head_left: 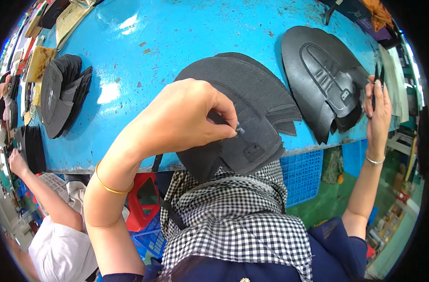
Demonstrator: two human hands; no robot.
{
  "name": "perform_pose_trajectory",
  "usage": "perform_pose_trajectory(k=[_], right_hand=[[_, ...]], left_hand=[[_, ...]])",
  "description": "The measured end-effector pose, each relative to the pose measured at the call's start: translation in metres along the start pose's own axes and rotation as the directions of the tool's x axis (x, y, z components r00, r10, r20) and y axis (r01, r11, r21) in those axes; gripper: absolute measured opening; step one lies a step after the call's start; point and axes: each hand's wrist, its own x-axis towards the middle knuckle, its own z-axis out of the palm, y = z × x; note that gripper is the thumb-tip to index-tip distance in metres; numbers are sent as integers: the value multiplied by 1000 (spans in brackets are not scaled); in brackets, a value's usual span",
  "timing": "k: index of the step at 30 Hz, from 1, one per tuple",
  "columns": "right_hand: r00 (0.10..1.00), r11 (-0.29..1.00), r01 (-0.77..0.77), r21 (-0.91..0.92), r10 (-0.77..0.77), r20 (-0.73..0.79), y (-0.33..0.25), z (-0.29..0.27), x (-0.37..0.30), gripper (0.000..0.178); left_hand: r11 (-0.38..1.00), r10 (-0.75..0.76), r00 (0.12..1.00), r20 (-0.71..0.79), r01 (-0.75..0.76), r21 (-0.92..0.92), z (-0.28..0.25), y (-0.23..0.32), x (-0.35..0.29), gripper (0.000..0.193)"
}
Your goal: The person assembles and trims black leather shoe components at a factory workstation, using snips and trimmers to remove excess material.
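My left hand (191,113) is over a stack of black, rounded fabric pieces (242,89) at the table's near edge. Its thumb and forefinger pinch a small greyish tuft (239,129), perhaps thread, at the top piece's surface. That piece shows its matt side, with a curved seam and a small dark patch. At the right, my right hand (378,105) is closed around a dark tool with two pointed tips (380,73); whether it is scissors or tweezers I cannot tell. Beside that hand lies a pile of glossy black padded pieces (318,70) with stitched ridges.
Another black stack (59,98) sits on the blue table (177,33) at the left, near a stained yellow block (40,63). A co-worker's hand (18,162) is by more black pieces (33,148). Below are a red stool (137,202) and blue crates (301,178).
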Motion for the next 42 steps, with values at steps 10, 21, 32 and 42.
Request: perform_pose_trajectory(k=[10, 21, 32, 42], right_hand=[[698, 975, 218, -34, -131, 704, -41, 109, -30, 13], [182, 552, 832, 66, -382, 906, -42, 159, -21, 20], [112, 555, 817, 155, -416, 903, -44, 176, -3, 17], [308, 527, 839, -138, -251, 918, -64, 180, -4, 32]], left_hand=[[1000, 7, 997, 74, -9, 16, 5, -5, 8, 10], [965, 5, 995, -95, 20, 261, 6, 6, 9, 16], [968, 21, 996, -89, 2, 252, -7, -11, 1, 16], [957, -25, 999, -43, 36, 287, -11, -12, -5, 12]])
